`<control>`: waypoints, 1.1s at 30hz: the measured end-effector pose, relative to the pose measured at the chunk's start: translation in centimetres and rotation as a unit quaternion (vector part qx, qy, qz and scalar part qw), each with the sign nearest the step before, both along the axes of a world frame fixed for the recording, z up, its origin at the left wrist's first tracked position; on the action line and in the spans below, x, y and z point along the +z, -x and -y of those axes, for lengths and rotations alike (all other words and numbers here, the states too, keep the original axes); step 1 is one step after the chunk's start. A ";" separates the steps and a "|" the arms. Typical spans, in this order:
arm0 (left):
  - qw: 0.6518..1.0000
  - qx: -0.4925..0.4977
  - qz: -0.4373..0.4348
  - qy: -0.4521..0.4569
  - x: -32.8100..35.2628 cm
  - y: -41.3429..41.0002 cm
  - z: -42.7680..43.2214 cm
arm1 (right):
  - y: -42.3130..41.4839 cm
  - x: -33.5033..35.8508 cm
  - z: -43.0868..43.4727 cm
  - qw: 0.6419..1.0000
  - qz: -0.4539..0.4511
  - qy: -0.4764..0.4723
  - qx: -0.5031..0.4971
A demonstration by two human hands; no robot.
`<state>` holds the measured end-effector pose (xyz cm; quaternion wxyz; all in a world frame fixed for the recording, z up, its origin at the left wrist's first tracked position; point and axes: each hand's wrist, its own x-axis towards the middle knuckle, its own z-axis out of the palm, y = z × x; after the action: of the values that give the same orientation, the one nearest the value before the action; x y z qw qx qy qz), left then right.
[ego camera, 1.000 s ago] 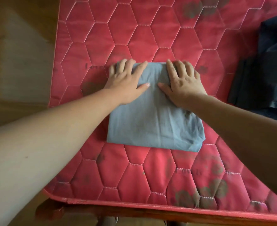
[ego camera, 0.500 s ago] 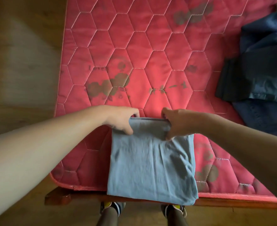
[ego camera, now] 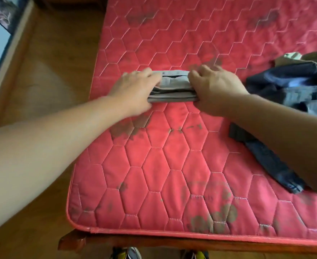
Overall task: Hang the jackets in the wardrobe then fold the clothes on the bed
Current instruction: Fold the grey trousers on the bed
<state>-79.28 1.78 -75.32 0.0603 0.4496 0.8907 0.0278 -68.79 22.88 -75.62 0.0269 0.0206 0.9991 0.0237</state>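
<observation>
Nearest the camera, the toes of the shoes (ego camera: pixel 133 254) show under the wooden bed frame (ego camera: pixel 97 242), and the near stretch of the red quilted mattress (ego camera: pixel 172 174) now carries nothing. Half a second ago the grey-blue garment (ego camera: pixel 172 88) covered that stretch as a flat rectangle reaching the bed's near edge, pinched along its far hem. Now it is a narrow, layered bundle further up the mattress. The left hand (ego camera: pixel 135 90) has its fingers curled over the bundle's left end and the right hand (ego camera: pixel 215 86) wraps the right end, both gripping it. Whether the bundle rests on the mattress or is just lifted I cannot tell. I judge the folding of this piece finished or nearly so, leaving it to be set aside. A second ago both hands lay flat, pressing the cloth smooth. To the right, a dark trouser leg (ego camera: pixel 266 165) trails toward the near edge, and the dark clothes pile (ego camera: pixel 288 86) beyond it lies unfolded, so folding work remains
</observation>
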 end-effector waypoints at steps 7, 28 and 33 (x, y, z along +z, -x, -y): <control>0.981 -0.059 0.076 0.171 -13.8 -11.7 7.3 | -13.0 -14.1 6.5 0.987 0.153 0.041 -0.007; 0.988 0.121 0.018 -0.089 -22.6 -5.9 1.8 | -4.7 -20.0 3.3 0.981 0.056 0.137 -0.122; 0.990 0.139 -0.007 -0.040 -23.0 -2.1 -0.7 | -0.8 -20.3 1.6 0.988 0.033 0.096 -0.116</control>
<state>-77.16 2.52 -98.34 0.0315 0.3240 0.9430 0.0685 -67.95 21.29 -95.90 0.0641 0.1330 0.9862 -0.0751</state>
